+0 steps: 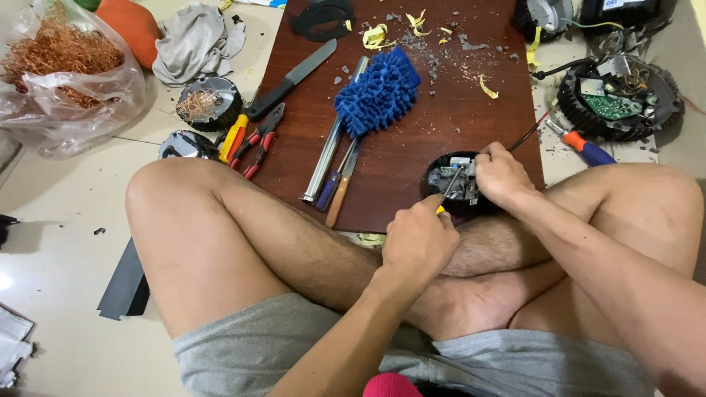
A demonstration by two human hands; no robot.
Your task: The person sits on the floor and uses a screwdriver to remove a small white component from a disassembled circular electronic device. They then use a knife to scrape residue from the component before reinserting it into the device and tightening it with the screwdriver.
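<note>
My left hand [418, 239] grips a screwdriver [448, 190] with a yellow handle, its metal shaft pointing up into a small round black device [448, 180] with exposed electronics. The device rests at the near edge of a dark brown wooden board [441, 110]. My right hand [501, 175] holds the device at its right side, fingers curled over its rim. A thin dark wire [528, 132] runs up and right from the device. My crossed bare legs lie just below the board.
On the board lie a blue microfibre duster [377, 92], a metal tube [334, 136], a knife [293, 77], red pliers [263, 138] and debris. An opened round device with a green circuit board [618, 99] and an orange-blue screwdriver [581, 145] sit right. A bag of copper wire [62, 66] lies left.
</note>
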